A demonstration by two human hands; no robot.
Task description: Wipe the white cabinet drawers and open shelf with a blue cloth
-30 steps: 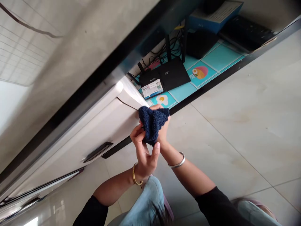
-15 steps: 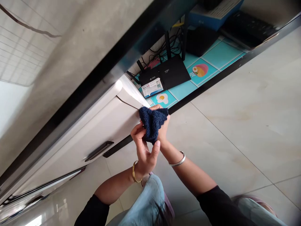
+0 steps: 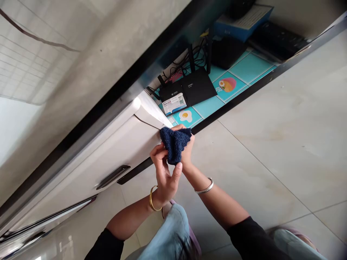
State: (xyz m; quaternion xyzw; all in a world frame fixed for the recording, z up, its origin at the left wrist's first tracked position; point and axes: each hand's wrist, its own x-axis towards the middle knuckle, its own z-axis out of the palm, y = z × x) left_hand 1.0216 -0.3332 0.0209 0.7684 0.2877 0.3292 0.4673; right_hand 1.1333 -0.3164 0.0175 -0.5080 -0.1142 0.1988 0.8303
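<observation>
A fluffy navy-blue cloth [image 3: 175, 142] is bunched between my two hands, beside the front corner of a white drawer cabinet [image 3: 114, 144]. My right hand [image 3: 187, 153] is wrapped round the cloth from behind and the right; most of its fingers are hidden by the fabric. From the left and below, my left hand [image 3: 165, 175] has curled fingers against the cloth's edge and its thumb at the lower end. The cloth is close to the drawer's end and the shelf's black front edge [image 3: 197, 126]; whether it touches them is hard to see.
Black routers [image 3: 199, 86] with antennas and tangled cables [image 3: 187, 59] stand on a turquoise patterned shelf liner [image 3: 208, 106]. Farther right are a blue box [image 3: 244, 29] and a black keyboard-like object [image 3: 282, 39]. A dark drawer handle [image 3: 113, 177] sticks out left of my hands.
The view has shifted slightly, so the shelf and cabinet sit a little lower and farther left. Both hands keep nearly the same hold on the cloth.
</observation>
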